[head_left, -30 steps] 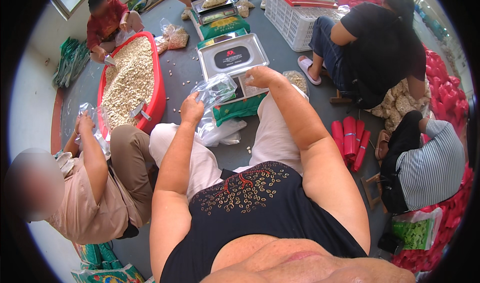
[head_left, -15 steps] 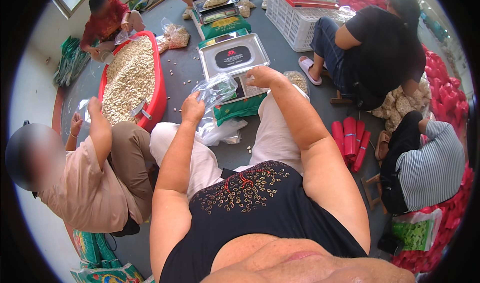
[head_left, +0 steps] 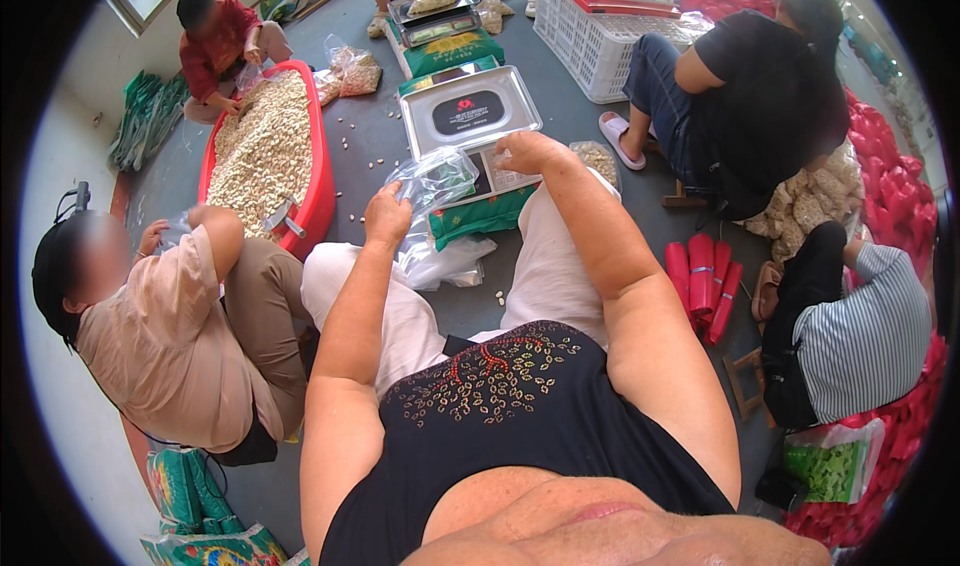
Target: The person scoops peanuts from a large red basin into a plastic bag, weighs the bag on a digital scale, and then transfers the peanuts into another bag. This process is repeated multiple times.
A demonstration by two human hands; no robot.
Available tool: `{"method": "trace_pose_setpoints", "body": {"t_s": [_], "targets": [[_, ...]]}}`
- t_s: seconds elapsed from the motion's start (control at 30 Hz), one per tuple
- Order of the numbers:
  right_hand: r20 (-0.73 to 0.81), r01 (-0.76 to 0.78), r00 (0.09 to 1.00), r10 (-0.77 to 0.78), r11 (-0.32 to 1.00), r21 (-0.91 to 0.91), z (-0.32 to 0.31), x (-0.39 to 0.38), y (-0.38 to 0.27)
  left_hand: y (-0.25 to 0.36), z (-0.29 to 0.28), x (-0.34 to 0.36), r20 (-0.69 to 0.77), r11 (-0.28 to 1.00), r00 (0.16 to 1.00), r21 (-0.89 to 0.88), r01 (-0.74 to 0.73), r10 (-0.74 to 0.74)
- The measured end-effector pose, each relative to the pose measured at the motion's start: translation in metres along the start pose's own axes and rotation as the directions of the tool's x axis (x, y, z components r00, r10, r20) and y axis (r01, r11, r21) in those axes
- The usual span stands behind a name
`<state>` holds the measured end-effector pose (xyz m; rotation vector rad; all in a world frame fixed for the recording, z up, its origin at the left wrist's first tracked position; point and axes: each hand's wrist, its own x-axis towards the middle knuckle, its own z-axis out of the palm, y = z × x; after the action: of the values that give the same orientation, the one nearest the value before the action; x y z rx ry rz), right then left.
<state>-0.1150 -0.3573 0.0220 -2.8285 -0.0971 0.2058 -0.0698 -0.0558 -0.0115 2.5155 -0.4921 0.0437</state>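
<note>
In front of me a digital scale with a silver tray point(head_left: 420, 136) rests on a green printed sack point(head_left: 480, 216). My left hand point(head_left: 387, 214) is closed on clear plastic bags point(head_left: 435, 181), which drape over the left part of the scale's front panel. My right hand point(head_left: 522, 153) is over the right part of that panel, fingers bent and slightly apart at the keypad point(head_left: 497, 178), with nothing seen in them. More clear bags point(head_left: 450, 266) lie below, between my knees. A clear bag of pale kernels point(head_left: 596, 161) stands beside my right wrist, partly hidden.
A red tub point(head_left: 326, 186) of pale kernels with a metal scoop point(head_left: 285, 221) stands at left, a co-worker point(head_left: 170, 336) beside it. Another person point(head_left: 215, 51) sits beyond. Red rolls point(head_left: 703, 281) lie right, near two more people. A white crate point(head_left: 585, 56) stands far right.
My hands stay nearly still. The co-worker at left has leaned toward the tub, lowering an arm. The person in red has moved a hand into the kernels.
</note>
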Motion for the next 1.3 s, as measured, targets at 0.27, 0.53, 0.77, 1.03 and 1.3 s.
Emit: {"method": "trace_pose_setpoints", "body": {"t_s": [0.27, 0.53, 0.77, 1.03, 1.3], "targets": [[0.000, -0.015, 1.000, 0.015, 1.000, -0.009, -0.0032, -0.0037, -0.0027, 0.0030, -0.0008, -0.0006, 0.018, 1.000, 1.000, -0.003, 0.014, -0.014], [0.006, -0.010, 1.000, 0.010, 1.000, 0.016, 0.0002, -0.0012, -0.0001, 0.0074, -0.0039, -0.0025, 0.022, 0.999, 0.999, -0.001, 0.033, -0.033], [0.009, -0.019, 1.000, 0.019, 0.999, 0.032, -0.0017, -0.0041, -0.0032, 0.0060, -0.0028, -0.0030, 0.029, 1.000, 0.999, 0.009, 0.024, -0.024], [0.009, 0.004, 1.000, -0.005, 1.000, 0.020, -0.0001, -0.0022, -0.0014, 0.0062, -0.0026, -0.0040, 0.034, 1.000, 0.999, 0.019, 0.026, -0.026], [0.011, 0.001, 1.000, -0.001, 1.000, -0.010, 0.0048, 0.0009, 0.0042, 0.0099, -0.0024, -0.0055, 0.041, 0.999, 0.999, 0.023, 0.029, -0.030]]}}
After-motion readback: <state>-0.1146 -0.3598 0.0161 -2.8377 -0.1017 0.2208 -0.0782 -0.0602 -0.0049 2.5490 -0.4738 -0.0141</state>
